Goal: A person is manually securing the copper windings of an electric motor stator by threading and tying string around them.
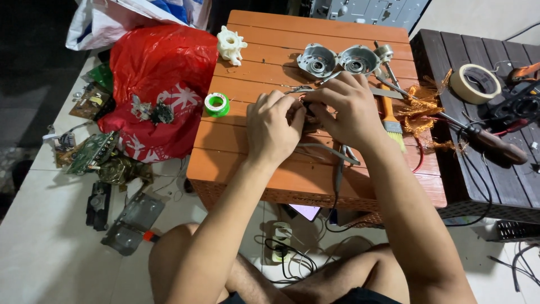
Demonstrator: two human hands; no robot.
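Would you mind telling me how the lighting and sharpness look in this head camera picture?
Head view: bright, even light on the orange table and both hands, the left hand and right hand; the far left floor falls into darkness; the red bag shows glossy glare; the metal housings are sharp; the small thing between the fingers is hidden; edges bend slightly, wide-angle.

A crumpled red plastic bag (160,84) with white snowflake prints lies on the floor just left of the orange bench (253,169). Behind it, at the top edge, sits a white plastic bag (107,22) with blue print.
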